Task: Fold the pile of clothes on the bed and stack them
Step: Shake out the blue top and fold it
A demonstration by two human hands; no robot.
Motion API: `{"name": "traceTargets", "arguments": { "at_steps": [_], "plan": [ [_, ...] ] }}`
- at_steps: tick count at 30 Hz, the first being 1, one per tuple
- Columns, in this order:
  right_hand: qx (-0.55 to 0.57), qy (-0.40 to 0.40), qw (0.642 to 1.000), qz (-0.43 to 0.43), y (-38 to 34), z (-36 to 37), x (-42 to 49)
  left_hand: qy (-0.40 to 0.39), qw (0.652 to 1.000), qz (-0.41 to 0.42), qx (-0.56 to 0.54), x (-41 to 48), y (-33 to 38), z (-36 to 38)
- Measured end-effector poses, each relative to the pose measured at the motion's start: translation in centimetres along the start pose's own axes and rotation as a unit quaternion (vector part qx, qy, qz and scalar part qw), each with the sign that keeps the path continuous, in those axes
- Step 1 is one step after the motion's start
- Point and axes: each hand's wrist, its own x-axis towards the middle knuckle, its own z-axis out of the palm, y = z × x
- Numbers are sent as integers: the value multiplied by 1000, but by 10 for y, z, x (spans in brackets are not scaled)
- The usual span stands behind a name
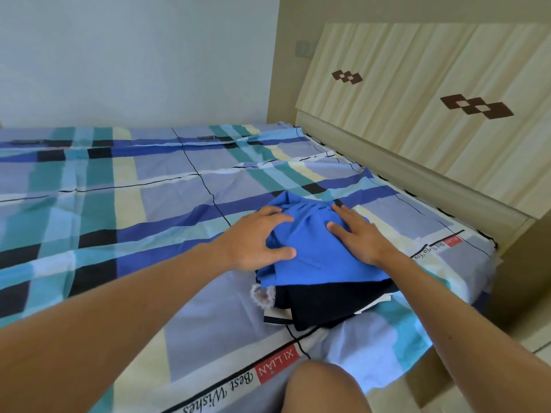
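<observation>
A folded bright blue garment (pixel 310 251) lies on top of a small stack near the bed's right side. Under it sits a folded black garment (pixel 325 305) with white trim, and a bit of white lace (pixel 262 296) pokes out at the stack's left. My left hand (pixel 256 239) rests flat on the blue garment's left part, fingers spread. My right hand (pixel 357 234) presses flat on its right part, fingers straight.
The bed wears a plaid blue, teal and cream sheet (pixel 125 204) stretching left and far. A pale wooden headboard (pixel 432 114) rises along the right. My knee (pixel 322 389) is at the bed's near edge. Floor shows at the lower right.
</observation>
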Motion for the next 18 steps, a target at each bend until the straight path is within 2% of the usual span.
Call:
{"name": "traceTargets", "arguments": {
  "at_steps": [3,5,9,18],
  "plan": [
    [97,125,987,-40,-50,5,-16,80,996,17,-31,-53,-17,-22],
    [188,148,966,-97,-98,24,-30,128,990,2,-52,-91,-32,-38],
    [261,68,942,-201,-195,74,-56,226,967,-71,-95,-169,-55,-77],
    [253,-89,916,-299,-322,195,-96,368,890,-225,-144,-330,-107,-119]
  ]
}}
